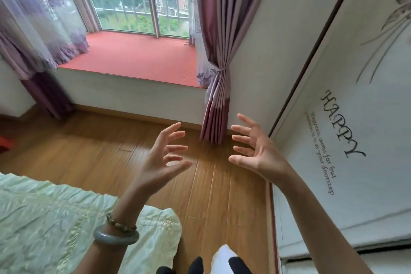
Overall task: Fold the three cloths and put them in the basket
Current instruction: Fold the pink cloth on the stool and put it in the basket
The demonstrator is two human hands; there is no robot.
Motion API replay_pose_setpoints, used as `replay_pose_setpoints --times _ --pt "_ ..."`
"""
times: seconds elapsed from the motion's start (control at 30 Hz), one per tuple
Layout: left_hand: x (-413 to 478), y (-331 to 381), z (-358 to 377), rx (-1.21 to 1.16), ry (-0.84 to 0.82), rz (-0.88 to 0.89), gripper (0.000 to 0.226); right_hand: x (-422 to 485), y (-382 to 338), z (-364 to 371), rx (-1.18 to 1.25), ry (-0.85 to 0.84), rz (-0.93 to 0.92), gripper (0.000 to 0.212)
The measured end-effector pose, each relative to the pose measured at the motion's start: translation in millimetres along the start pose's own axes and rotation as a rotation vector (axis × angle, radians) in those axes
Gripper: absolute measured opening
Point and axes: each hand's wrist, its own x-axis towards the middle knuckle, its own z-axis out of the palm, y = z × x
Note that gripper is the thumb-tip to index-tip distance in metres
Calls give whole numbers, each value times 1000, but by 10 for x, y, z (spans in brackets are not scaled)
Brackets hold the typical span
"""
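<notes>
My left hand (163, 158) is raised over the wooden floor with its fingers spread and nothing in it. My right hand (253, 149) is held up opposite it, palm facing left, fingers apart and empty. The two hands face each other with a gap between them. My left wrist wears a grey bangle and a beaded bracelet. No cloth for folding and no basket can be made out in this view. A small white patch (222, 258) shows at the bottom edge between dark shapes; I cannot tell what it is.
A bed with a pale green cover (55, 218) fills the lower left. A wardrobe door (355, 118) with "HAPPY" lettering stands on the right. Ahead is a bay window with a red cushion (133, 55) and purple curtains (218, 73). Wooden floor (100, 144) lies between.
</notes>
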Motion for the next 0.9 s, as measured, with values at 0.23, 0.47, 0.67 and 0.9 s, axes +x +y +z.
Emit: replay_pose_setpoints --times 0.23,0.47,0.67,0.9 --pt "886 -297 -365 51 186 -40 83 1432 135 -62 -8 -136 -74 88" --pt "1851 -577 -724 65 427 -134 84 3104 170 -60 20 -386 -164 86" --pt "2294 -741 -1078 121 649 -244 86 4258 64 216 55 -613 -239 87" --pt "2426 -950 -1532 119 852 -354 90 5098 -45 909 91 -852 -272 89"
